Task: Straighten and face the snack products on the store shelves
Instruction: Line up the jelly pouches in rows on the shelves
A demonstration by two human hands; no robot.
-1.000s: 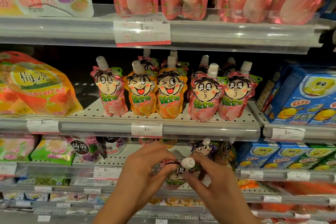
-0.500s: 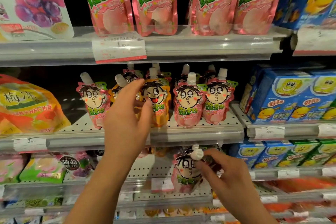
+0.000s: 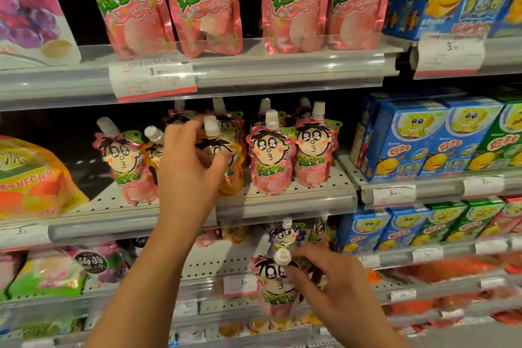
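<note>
Left hand (image 3: 189,167) raised to the middle shelf (image 3: 285,200), fingers curled around the upper part of an orange spouted pouch (image 3: 230,175), thumb across its printed face, white cap showing above the fingertips. Second orange pouch (image 3: 154,150) partly hidden behind the same hand, cap tilted left. To its left, a pink pouch (image 3: 128,167) leaning left; to the right of the hand, two upright pink pouches (image 3: 269,161) standing side by side, faces forward, further caps visible behind them.

Right hand (image 3: 333,282) lower down, in front of the next shelf below, pinching a pink spouted pouch (image 3: 275,288) just under its white cap, pouch upright with the cartoon face turned outward. Purple-trimmed pouch (image 3: 285,237) directly behind it on that shelf.

Top shelf: a row of large pink pouches (image 3: 206,8) above a price tag (image 3: 152,79). Blue cartons (image 3: 409,138) on the adjoining shelves at right; orange bag (image 3: 31,181) at far left.
</note>
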